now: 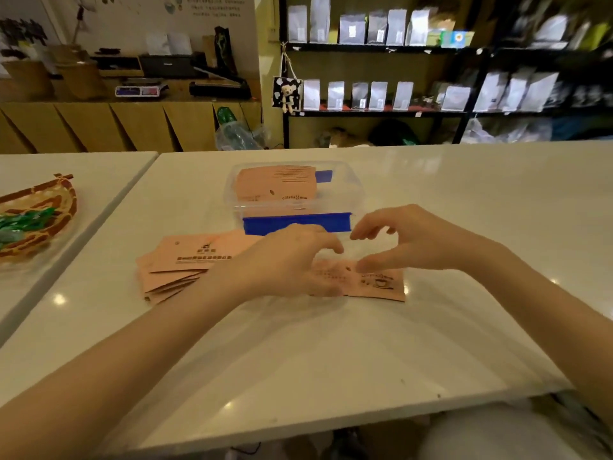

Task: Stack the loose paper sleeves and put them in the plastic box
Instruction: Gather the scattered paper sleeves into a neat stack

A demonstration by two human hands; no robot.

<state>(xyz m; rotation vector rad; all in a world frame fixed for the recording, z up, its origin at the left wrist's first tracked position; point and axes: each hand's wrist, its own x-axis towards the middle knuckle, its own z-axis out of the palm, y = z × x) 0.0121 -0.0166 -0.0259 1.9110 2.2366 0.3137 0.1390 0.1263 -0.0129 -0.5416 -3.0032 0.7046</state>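
A clear plastic box (351,187) with blue clips stands at the table's middle, with pink paper sleeves (275,184) lying inside it. A fanned pile of pink sleeves (185,260) lies on the table left of my hands. A single pink sleeve (381,283) with a cup print lies flat in front of the box. My left hand (292,260) rests on that sleeve's left part, fingers curled down onto it. My right hand (408,240) hovers over its right part with fingers apart, thumb tip touching the paper.
A woven basket (63,197) holding green wrapped items sits on the neighbouring table at the left. A gap separates the two white tables. Shelves with foil bags stand behind, and a wooden counter with a scale is at back left.
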